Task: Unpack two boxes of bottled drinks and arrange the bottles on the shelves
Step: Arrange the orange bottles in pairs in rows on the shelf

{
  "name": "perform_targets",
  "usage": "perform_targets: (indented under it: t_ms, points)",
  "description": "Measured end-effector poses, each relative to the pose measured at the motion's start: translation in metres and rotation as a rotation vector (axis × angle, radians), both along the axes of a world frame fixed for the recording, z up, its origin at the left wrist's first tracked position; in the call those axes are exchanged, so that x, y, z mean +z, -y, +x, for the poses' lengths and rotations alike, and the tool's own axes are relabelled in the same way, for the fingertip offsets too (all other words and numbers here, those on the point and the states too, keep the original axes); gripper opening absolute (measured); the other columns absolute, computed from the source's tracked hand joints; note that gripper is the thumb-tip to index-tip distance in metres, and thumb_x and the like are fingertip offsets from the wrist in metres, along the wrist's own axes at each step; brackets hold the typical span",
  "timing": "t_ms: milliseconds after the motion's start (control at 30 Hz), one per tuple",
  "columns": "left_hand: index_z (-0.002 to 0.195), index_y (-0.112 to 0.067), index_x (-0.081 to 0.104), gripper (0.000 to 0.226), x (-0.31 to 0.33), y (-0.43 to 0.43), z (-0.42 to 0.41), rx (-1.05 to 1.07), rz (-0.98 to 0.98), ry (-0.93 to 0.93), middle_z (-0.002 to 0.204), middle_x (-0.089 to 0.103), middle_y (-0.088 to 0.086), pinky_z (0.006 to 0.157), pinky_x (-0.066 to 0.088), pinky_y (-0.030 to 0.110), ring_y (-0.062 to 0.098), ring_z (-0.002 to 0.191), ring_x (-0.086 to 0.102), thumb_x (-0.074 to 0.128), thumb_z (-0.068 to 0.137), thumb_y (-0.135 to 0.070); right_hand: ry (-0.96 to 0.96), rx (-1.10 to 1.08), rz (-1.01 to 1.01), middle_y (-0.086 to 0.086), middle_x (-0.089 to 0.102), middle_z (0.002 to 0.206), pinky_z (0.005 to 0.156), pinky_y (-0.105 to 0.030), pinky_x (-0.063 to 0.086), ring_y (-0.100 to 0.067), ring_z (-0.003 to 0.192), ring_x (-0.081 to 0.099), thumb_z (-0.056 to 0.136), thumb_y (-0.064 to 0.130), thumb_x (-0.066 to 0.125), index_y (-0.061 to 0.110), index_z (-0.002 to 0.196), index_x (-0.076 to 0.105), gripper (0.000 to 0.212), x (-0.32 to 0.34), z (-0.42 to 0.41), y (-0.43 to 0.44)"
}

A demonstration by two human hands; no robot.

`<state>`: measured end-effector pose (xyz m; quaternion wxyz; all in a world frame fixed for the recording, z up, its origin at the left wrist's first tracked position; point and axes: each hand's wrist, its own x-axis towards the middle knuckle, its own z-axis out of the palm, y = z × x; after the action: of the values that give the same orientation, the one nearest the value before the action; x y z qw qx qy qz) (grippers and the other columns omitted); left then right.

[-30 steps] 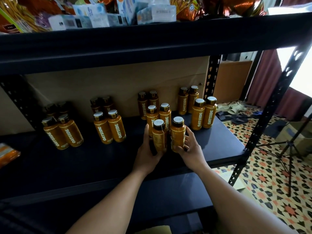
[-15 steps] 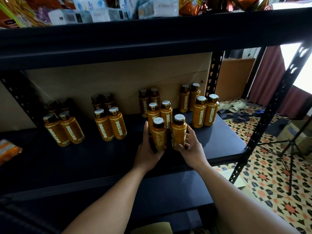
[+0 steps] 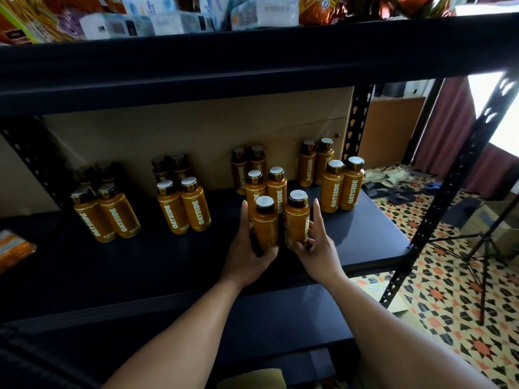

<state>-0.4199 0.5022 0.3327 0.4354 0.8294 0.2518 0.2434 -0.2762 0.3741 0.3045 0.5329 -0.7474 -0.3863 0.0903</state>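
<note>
A dark shelf board (image 3: pixel 112 262) of a black perforated metal rack, backed by brown board (image 3: pixel 196 141), carries orange bottles in pairs, each lettered "OATSIDE" in white down the side. To the right lie a patterned tile floor (image 3: pixel 449 318), maroon curtains (image 3: pixel 449 122), a tripod (image 3: pixel 483 248) and a cardboard box (image 3: pixel 494 223). The upper shelf holds packets (image 3: pixel 168 21) (their print is too blurred to read).

The left hand (image 3: pixel 247 256) grips the left bottle (image 3: pixel 265 223) and the right hand (image 3: pixel 317 248) grips the right bottle (image 3: pixel 297 217). On each hand one digit lies straight up the outer side and the others curl round the lower body. Both bottles are upright, side by side, just in front of the third pair column. I cannot tell whether their bases touch the board.
</note>
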Motion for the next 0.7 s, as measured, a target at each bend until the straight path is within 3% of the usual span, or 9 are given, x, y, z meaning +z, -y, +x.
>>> perform_targets:
  t_ms: [267, 367, 467, 600, 700]
  points:
    - [0.142, -0.067, -0.020, 0.119, -0.0006, 0.0001, 0.0002, -0.021, 0.045, -0.004, 0.164, 0.020, -0.021, 0.118, 0.031, 0.038, 0.012, 0.151, 0.026, 0.077, 0.088, -0.025, 0.028, -0.042, 0.015, 0.005, 0.036, 0.161, 0.109, -0.056, 0.048, -0.021, 0.143, 0.043, 0.088, 0.039, 0.079, 0.068, 0.149, -0.008, 0.110, 0.0008, -0.0026, -0.0025]
    - [0.143, -0.066, -0.020, 0.119, -0.0011, -0.0009, -0.0009, -0.017, 0.027, -0.001, 0.163, 0.021, -0.020, 0.116, 0.031, 0.035, 0.014, 0.150, 0.026, 0.076, 0.088, -0.023, 0.021, -0.019, 0.024, 0.007, 0.037, 0.162, 0.113, -0.056, 0.044, -0.022, 0.146, 0.041, 0.088, 0.030, 0.081, 0.065, 0.152, -0.006, 0.113, -0.0020, 0.0010, -0.0001]
    - [0.142, -0.067, -0.022, 0.120, -0.0023, -0.0012, 0.0003, -0.003, 0.031, -0.021, 0.165, 0.024, -0.014, 0.118, 0.033, 0.043, 0.018, 0.150, 0.029, 0.076, 0.088, -0.026, 0.003, 0.010, 0.019, 0.014, 0.041, 0.157, 0.115, -0.052, 0.043, -0.019, 0.146, 0.041, 0.090, 0.020, 0.079, 0.065, 0.152, -0.004, 0.113, -0.0033, 0.0033, 0.0021]
    - [0.138, -0.070, -0.025, 0.121, -0.0020, -0.0016, 0.0041, 0.026, 0.045, -0.010, 0.162, 0.033, -0.009, 0.113, 0.035, 0.040, 0.016, 0.148, 0.034, 0.080, 0.084, -0.038, 0.025, 0.009, 0.005, 0.016, 0.041, 0.157, 0.113, -0.049, 0.046, -0.019, 0.144, 0.044, 0.090, 0.023, 0.079, 0.061, 0.155, 0.000, 0.108, -0.0039, 0.0019, 0.0013]
    - [0.138, -0.069, -0.024, 0.122, -0.0035, -0.0027, 0.0022, 0.009, 0.009, -0.017, 0.162, 0.033, -0.009, 0.110, 0.034, 0.033, 0.013, 0.147, 0.034, 0.080, 0.085, -0.032, 0.041, 0.007, 0.017, 0.011, 0.041, 0.160, 0.115, -0.046, 0.045, -0.015, 0.146, 0.042, 0.090, 0.024, 0.079, 0.060, 0.155, 0.001, 0.108, -0.0048, 0.0026, 0.0016]
